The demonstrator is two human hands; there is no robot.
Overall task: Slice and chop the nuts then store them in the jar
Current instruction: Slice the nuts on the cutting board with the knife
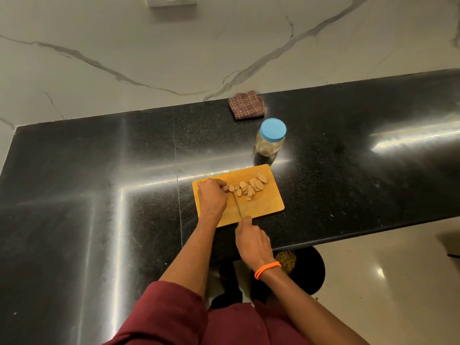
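Down on the black counter [99, 170] a wooden cutting board [263, 205] lies near the front edge, turned a little askew. Sliced nuts [249, 186] lie scattered across the far half of the board, the larger slices toward its far right corner and the smaller ones nearer the middle.

The left hand [211, 195] rests on the far left part of the board with its fingers curled together over a nut; the piece itself is mostly hidden under the fingertips. The right hand [251, 241] sits just past the near edge of the board, fingers wrapped around the handle of a knife [237, 206]. The thin blade runs from that hand across the board to the left fingertips, its tip just beside them. An orange band [267, 269] circles the right wrist, and maroon sleeves [164, 312] cover the upper arms.

Beyond the board, near its far right corner but apart from it, stands a clear jar [270, 143] with a blue lid [273, 129] on top. Further back, against the marble wall [174, 58], lies a folded checked cloth [246, 105]. Below the counter edge, a dark round bin [311, 270] stands on the pale floor
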